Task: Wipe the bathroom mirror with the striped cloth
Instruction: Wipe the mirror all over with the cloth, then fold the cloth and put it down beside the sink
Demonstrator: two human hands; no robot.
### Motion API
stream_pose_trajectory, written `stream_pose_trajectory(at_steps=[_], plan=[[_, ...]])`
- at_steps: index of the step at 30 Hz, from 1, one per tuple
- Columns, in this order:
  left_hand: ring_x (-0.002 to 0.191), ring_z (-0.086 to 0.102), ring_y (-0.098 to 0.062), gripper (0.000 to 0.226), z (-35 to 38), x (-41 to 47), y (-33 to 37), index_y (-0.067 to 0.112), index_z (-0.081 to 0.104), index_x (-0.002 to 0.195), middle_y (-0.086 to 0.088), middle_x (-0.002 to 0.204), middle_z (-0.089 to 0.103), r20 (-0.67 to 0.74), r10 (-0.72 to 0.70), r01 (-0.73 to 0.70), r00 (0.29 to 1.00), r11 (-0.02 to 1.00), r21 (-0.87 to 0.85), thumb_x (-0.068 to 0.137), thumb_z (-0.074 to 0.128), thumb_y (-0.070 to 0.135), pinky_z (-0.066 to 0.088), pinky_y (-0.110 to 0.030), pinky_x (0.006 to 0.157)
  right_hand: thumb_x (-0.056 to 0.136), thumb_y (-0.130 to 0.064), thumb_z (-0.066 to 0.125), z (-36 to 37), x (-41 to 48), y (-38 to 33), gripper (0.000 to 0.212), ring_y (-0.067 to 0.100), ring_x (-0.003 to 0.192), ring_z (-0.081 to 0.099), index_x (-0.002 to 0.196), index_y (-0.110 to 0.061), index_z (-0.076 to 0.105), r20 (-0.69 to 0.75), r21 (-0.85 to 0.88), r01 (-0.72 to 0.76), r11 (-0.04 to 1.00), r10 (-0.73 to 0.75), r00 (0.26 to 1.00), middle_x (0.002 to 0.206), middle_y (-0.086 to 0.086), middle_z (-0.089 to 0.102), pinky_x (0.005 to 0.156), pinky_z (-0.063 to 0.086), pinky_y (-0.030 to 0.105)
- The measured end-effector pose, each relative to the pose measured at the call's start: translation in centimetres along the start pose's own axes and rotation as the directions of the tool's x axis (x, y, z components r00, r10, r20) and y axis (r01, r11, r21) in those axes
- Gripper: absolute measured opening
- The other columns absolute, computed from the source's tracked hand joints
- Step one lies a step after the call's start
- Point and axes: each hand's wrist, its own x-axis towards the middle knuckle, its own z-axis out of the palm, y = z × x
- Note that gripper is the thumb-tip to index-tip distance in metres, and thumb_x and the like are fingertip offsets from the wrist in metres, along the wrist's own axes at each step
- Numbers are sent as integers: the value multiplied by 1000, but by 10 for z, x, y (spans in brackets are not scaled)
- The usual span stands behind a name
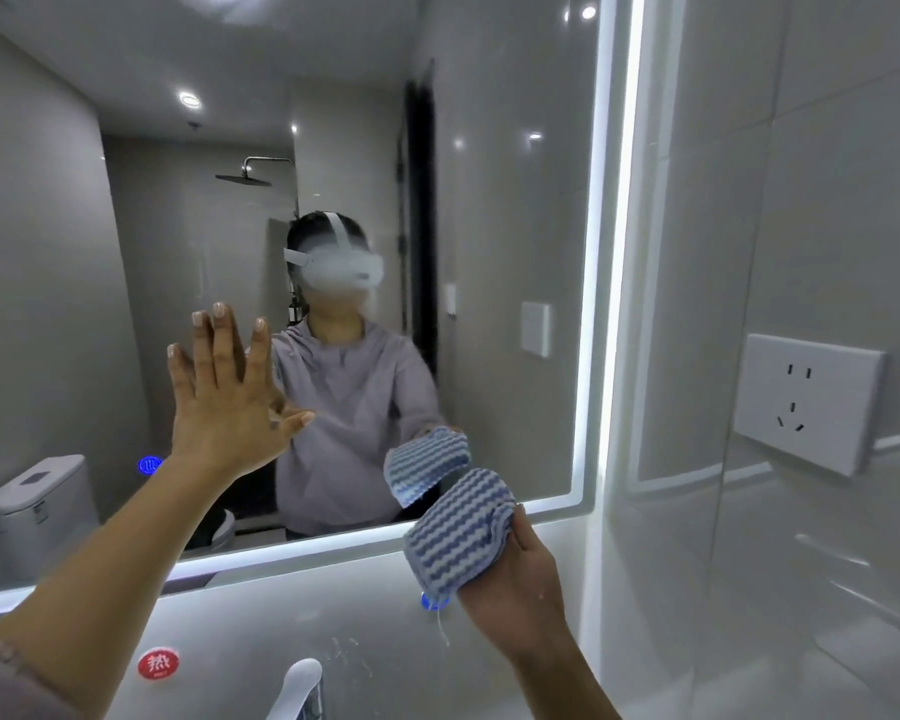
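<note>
bathroom scene from the head camera: at far left the mirror (48, 252) reflects a white toilet (27, 506) and, higher up, a shower head (244, 176). the person's left hand (224, 397) lies flat against the glass, fingers straight and spread, thumb out to the right, grasping nothing; its forearm rises from the lower left corner. a small blue lit symbol (149, 465) glows just left of that wrist. on the pale surface below the mirror, a round red sticker (158, 664) sits left of a chrome tap (297, 688) at the bottom edge. farther right, the striped cloth (458, 532), blue and white, is bunched in the right hand (520, 595), whose fingers curl around it from the lower right. the cloth meets its own reflection near the mirror's lower right corner, overlapping the lit bottom border. on the grey wall at far right, a white wall socket (809, 402) is mounted well apart from the mirror's glowing edge.
</note>
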Motion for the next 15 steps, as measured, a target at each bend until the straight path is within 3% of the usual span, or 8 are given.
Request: stream_pose_trajectory(at_steps=[2,6,8,10,11,13,15], plan=[[141,-28,-33,118,-3,0,3,14,-13,148,-16,151,-31,26,-23,23,999,1000,5,73,65,61,-9,-58,112,67,-19,79,1,-16,0,69,33,132,35,130,-5,53,52,-51,-63,997,65,997,138,18,46,116,15,45],[138,-35,-29,114,-15,-3,3,18,-17,148,-10,148,-39,91,-59,58,994,998,14,77,60,61,-10,-55,114,53,-19,91,8,-39,1,100,39,137,30,140,-3,43,100,-77,-163,984,170,980,146,23,39,106,27,54],[142,-26,-30,106,-24,-17,14,18,-5,151,-11,155,-26,78,-55,59,995,997,-47,78,59,61,-8,-55,115,50,-19,93,9,-46,2,105,41,137,30,140,-2,42,131,-38,-211,977,214,968,147,23,38,104,28,56],[146,-5,-35,102,-37,-43,41,14,14,151,-15,159,0,95,-40,59,995,975,-216,72,51,67,0,-51,115,57,-29,88,11,-53,4,99,41,136,32,140,-1,42,148,-7,-245,970,243,959,145,24,39,103,30,57],[145,12,-34,99,-44,-58,57,12,27,147,-15,156,20,124,-32,76,992,929,-361,69,45,71,11,-46,115,63,-38,80,12,-55,6,93,40,136,32,141,-2,42,146,7,-255,967,251,957,145,24,40,104,30,56],[127,43,-27,80,-56,-94,87,16,49,131,-3,132,51,258,-64,226,964,709,-668,76,45,75,34,-29,98,70,-48,64,12,-61,9,87,38,138,30,141,-3,41,152,42,-290,956,280,948,146,22,39,111,24,53],[123,49,-16,67,-61,-131,109,22,51,129,6,128,54,431,-131,441,893,455,-774,77,50,64,35,-23,96,76,-49,57,14,-67,14,82,37,139,29,141,-3,41,159,34,-327,944,318,935,147,21,38,117,16,49]])
